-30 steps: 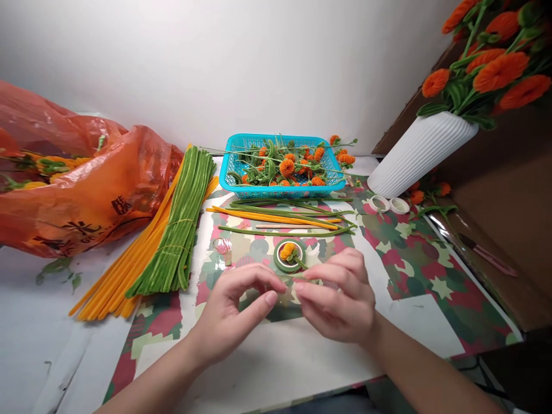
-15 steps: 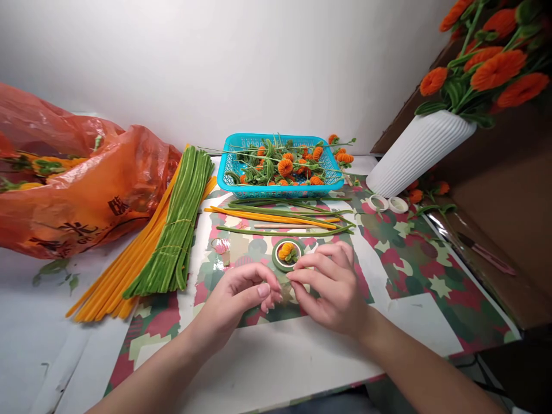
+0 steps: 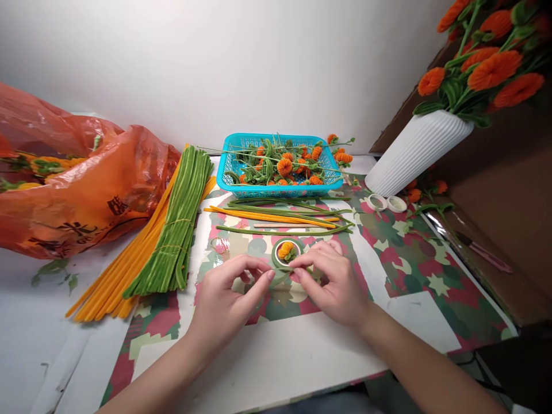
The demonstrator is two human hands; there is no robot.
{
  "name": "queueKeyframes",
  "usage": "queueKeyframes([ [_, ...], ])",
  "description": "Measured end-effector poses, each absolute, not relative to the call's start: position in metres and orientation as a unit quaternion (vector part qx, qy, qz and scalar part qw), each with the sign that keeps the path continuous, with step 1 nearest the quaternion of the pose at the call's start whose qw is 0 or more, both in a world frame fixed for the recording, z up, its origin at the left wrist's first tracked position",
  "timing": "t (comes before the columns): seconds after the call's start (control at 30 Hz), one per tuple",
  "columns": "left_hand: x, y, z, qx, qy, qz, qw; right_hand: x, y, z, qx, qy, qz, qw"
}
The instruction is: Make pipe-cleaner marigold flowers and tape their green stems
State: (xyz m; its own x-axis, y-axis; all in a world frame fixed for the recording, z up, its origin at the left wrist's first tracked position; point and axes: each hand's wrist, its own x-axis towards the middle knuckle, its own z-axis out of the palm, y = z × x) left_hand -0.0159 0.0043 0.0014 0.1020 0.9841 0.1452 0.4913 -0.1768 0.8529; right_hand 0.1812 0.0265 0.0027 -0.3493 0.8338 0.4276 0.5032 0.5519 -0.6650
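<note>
In front of me lies a roll of green floral tape (image 3: 275, 252), with a small orange fuzzy flower with green leaves (image 3: 285, 251) inside its ring. A short strip of green tape (image 3: 282, 275) stretches just below the roll, between my fingertips. My left hand (image 3: 230, 296) pinches the strip's left end between thumb and forefinger. At its right end, my right hand (image 3: 334, 282) pinches it too, close beside the roll. The right hand's other fingers are curled and partly hidden.
Behind lie green and orange fuzzy stems (image 3: 276, 216) and a blue basket (image 3: 280, 191) of orange flowers. Bundled green stems (image 3: 168, 230) and an orange plastic bag (image 3: 86, 207) are left. At right, a white vase (image 3: 418, 152) leans near white rings (image 3: 377, 202) and a pink-handled tool (image 3: 489, 259).
My left hand has closed from loosely curled fingers into a pinch. My right fingers have shifted, and a green tape strip now shows between both hands.
</note>
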Motion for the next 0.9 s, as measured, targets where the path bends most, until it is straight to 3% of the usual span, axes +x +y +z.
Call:
queueKeyframes([
  [0.13,-0.016,0.007,0.001,0.667,0.558,0.354,0.343,0.185,0.031,0.003,-0.466,-0.747,0.276,0.385],
  [0.27,-0.014,0.006,0.002,0.637,0.553,0.308,0.439,0.189,0.035,0.001,-0.501,-0.694,0.336,0.394],
  [0.4,-0.013,0.005,0.004,0.614,0.557,0.288,0.479,0.191,0.039,0.0,-0.526,-0.688,0.312,0.39],
  [0.7,-0.015,0.005,0.006,0.641,0.521,0.327,0.459,0.193,0.043,0.0,-0.525,-0.682,0.31,0.404],
  [0.9,-0.015,0.003,0.01,0.708,0.461,0.377,0.378,0.193,0.043,-0.002,-0.525,-0.688,0.292,0.408],
])
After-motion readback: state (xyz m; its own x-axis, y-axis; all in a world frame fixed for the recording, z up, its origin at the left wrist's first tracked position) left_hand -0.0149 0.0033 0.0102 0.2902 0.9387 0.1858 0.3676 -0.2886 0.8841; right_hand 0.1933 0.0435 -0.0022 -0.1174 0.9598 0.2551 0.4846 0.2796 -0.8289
